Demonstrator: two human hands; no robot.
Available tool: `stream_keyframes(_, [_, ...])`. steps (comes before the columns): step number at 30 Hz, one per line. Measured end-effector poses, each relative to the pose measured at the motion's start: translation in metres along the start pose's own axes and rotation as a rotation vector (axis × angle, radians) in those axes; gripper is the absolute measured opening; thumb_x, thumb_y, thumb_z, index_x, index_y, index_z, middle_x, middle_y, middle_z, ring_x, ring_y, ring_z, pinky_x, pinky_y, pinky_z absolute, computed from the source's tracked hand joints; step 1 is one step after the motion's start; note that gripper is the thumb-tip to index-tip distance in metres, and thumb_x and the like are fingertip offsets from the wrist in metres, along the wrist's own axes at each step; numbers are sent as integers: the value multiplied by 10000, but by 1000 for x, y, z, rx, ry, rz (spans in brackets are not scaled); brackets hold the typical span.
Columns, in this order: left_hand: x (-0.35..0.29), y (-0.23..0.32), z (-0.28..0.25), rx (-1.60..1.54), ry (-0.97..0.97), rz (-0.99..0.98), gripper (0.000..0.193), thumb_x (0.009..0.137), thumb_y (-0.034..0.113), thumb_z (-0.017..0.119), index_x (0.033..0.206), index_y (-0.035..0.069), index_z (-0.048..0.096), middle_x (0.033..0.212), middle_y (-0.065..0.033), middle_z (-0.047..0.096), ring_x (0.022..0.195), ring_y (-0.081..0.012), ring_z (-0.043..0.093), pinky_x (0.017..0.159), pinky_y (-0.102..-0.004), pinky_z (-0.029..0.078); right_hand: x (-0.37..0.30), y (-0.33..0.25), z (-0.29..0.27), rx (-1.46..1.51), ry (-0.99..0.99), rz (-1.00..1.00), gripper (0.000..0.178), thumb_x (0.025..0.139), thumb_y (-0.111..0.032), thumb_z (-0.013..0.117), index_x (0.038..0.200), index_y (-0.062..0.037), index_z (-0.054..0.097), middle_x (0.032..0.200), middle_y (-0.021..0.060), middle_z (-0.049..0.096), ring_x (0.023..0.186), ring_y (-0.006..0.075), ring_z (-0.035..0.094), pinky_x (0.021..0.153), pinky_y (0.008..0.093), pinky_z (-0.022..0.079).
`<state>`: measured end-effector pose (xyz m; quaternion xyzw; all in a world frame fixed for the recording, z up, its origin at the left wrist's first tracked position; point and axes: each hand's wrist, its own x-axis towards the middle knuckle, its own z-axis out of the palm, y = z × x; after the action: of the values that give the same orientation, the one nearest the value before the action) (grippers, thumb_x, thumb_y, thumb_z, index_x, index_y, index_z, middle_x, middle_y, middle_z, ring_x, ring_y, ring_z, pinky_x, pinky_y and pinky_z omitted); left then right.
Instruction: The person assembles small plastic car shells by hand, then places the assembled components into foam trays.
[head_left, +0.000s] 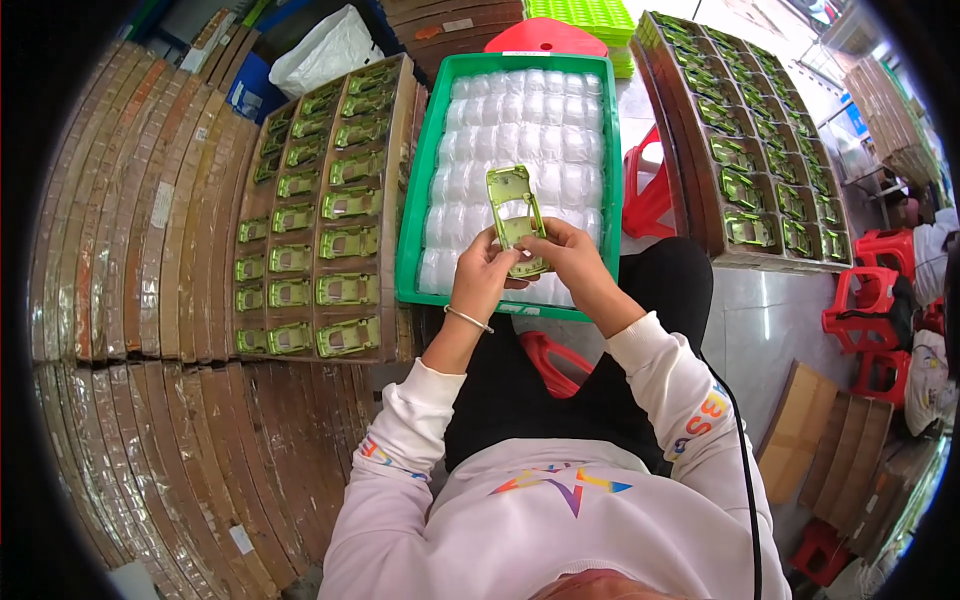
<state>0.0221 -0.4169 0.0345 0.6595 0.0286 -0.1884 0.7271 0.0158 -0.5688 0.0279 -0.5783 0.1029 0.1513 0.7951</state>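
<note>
Both hands grip a green toy car shell [517,220] over the near end of a green tray [412,210] lined with bubble wrap: the left hand [485,277] and right hand [572,262] close on its near end. Its far end juts out unsupported, so a loose pinch could likely let it tip and drop.
</note>
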Motion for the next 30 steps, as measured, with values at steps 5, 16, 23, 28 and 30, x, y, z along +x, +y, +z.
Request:
stream_keyframes(5, [-2, -3, -8, -48, 44, 11, 408, 878, 56, 524, 1263, -62, 456, 954, -153, 656, 709, -230, 694, 567, -275, 584, -6, -2, 2, -22, -22, 39, 299, 904, -186, 609, 1150, -17, 588, 983, 29, 647, 867, 98, 600, 768, 254, 470])
stream_keyframes(16, [-8, 16, -50, -151, 108, -99, 342, 876, 131, 529, 1180, -24, 547, 910, -115, 665, 700, -246, 694, 566, -270, 545, -6, 1, -12, -205, 10, 95, 436, 910, -264, 617, 1263, -19, 545, 1017, 41, 647, 823, 105, 598, 761, 249, 471])
stream_keyframes(23, [-10, 20, -110, -168, 204, -66, 268, 922, 175, 528, 1154, 51, 573, 867, -69, 658, 653, -202, 672, 528, -264, 526, 9, 42, -37, -691, 38, -127, 322, 867, -160, 645, 1149, -4, 630, 997, 90, 675, 789, 139, 635, 695, 286, 504])
stream_keyframes(28, [7, 24, -190, -80, 429, 102, 325, 927, 174, 535, 1229, 55, 531, 846, -77, 656, 542, -151, 623, 451, -233, 478, 1, 44, -34, -1034, 66, -338, 205, 848, -91, 630, 1042, -34, 665, 834, 118, 635, 669, 214, 610, 635, 301, 490])
stream_keyframes(30, [14, 33, -225, -70, 581, 141, 361, 924, 171, 549, 1253, 30, 499, 849, -96, 658, 533, -167, 639, 408, -232, 453, -2, 45, -36, -1063, 51, -357, 197, 852, -87, 626, 1037, -36, 667, 818, 120, 626, 658, 214, 602, 621, 306, 481])
